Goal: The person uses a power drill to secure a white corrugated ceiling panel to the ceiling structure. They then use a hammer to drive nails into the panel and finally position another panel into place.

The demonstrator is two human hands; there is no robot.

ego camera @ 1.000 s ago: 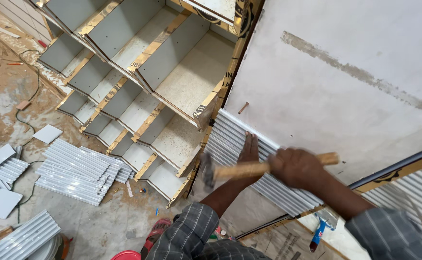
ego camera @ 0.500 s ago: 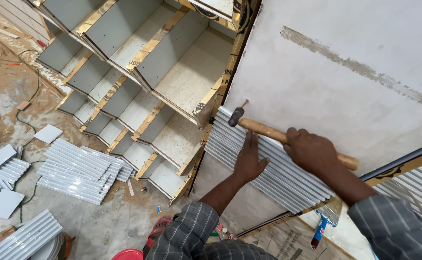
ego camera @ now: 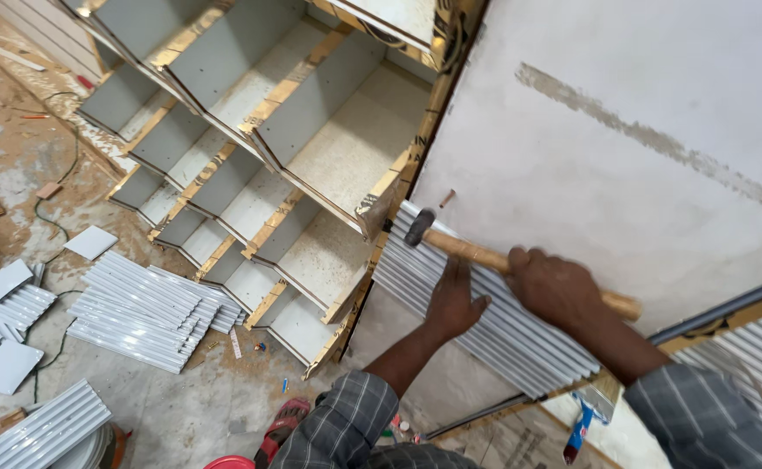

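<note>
Against the fluted panel [ego camera: 494,321], the left hand [ego camera: 452,302] presses flat, fingers spread.

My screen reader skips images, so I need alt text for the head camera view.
A person's right hand swings a wooden-handled hammer beside a nail in a white panel, while the left hand presses a grey ribbed strip against it. Open shelving stands alongside.
</note>
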